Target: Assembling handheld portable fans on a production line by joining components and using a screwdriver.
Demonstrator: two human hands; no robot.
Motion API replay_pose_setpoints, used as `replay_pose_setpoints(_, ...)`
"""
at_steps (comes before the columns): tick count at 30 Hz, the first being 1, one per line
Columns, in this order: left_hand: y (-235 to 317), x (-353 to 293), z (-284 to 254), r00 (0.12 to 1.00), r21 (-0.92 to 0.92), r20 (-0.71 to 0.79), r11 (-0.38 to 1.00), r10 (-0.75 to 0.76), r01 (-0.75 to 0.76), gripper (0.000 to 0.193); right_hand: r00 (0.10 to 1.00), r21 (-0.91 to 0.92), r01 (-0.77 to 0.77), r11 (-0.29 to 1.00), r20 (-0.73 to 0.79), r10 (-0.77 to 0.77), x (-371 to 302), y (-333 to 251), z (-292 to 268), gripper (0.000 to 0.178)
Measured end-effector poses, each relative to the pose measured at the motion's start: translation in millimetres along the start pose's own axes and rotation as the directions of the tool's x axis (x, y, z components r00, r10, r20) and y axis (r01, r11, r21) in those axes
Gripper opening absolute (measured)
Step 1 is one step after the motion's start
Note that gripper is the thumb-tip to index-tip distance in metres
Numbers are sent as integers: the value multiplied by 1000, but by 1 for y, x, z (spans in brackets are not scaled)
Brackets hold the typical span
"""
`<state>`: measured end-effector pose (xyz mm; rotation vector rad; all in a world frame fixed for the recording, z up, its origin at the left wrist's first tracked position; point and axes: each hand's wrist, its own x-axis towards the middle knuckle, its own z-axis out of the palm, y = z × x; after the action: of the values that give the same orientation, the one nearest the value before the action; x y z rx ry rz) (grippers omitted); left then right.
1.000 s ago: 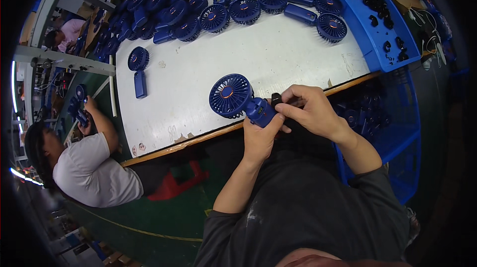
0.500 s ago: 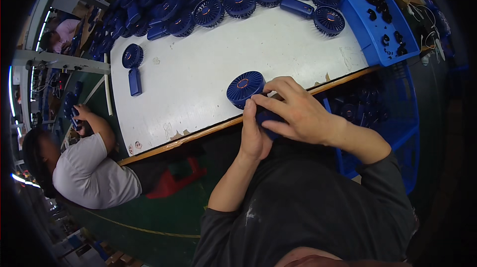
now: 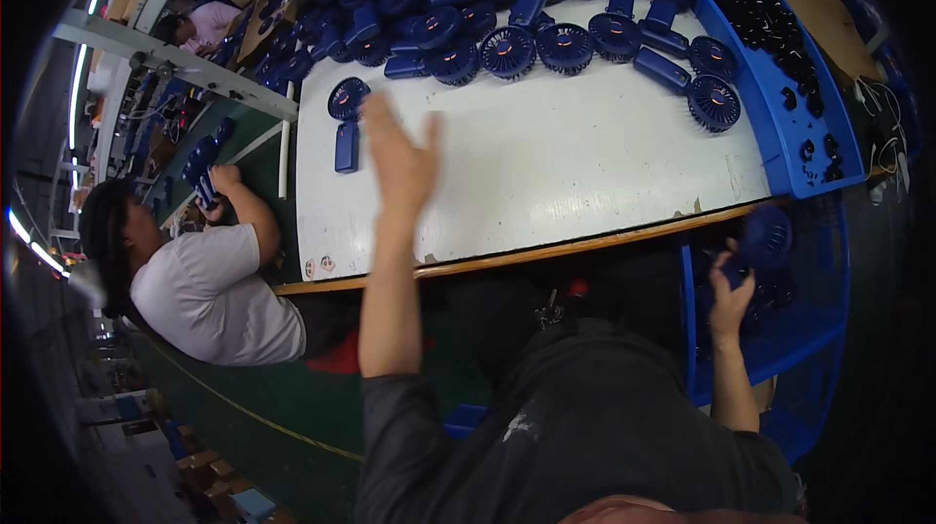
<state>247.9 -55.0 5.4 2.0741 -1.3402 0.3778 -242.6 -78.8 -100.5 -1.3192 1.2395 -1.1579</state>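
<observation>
My left hand point(image 3: 402, 158) is stretched out over the white table, smeared by motion, its thumb apart from the fingers and nothing in it. Its fingertips come up beside a lone dark blue handheld fan point(image 3: 347, 146), which lies at the table's left side; whether they touch it I cannot tell. Low at the right, below the table edge, my right hand point(image 3: 729, 302) grips another blue handheld fan point(image 3: 766, 237) by its handle, round head up. That fan is above a blue crate point(image 3: 819, 341) with more dark fans inside, partly hidden.
Many blue handheld fans point(image 3: 508, 53) are heaped along the far side of the white table point(image 3: 546, 154). A blue tray point(image 3: 770, 124) of small black parts stands at the table's right end. At the left, a seated co-worker in a grey shirt point(image 3: 219, 280) handles fans.
My hands have parted. The right one has carried the fan from the table's front edge down right to the crate. The left has reached forward and left, towards the lone fan.
</observation>
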Motion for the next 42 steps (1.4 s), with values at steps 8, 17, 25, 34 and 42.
replay_pose_setpoints(8, -164, 30, 9, 899, 230, 91, 887, -429, 400, 80, 922, -771, -384, 509, -287, 261, 6, 194, -167, 53)
replay_pose_setpoints(17, 46, -71, -1, 835, -856, 410, 161, -367, 492, 39, 940, -194, -86, 977, 309, 144, 9, -24, 21, 36)
replay_pose_setpoints(25, 160, -128, 29, 695, -740, 672, -264, -254, 619, 53, 709, -98, 305, 947, 687, -157, -19, -89, 131, 41)
replay_pose_setpoints(34, 185, -127, 23, 564, -440, 754, -377, 337, 815, 65, 319, -368, 729, 577, 929, 189, 148, -200, 65, 34)
replay_pose_setpoints(42, 152, -125, 12, 755, -489, 540, -592, 372, 641, 30, 959, -927, 282, 248, 274, -65, 351, -66, -83, 25)
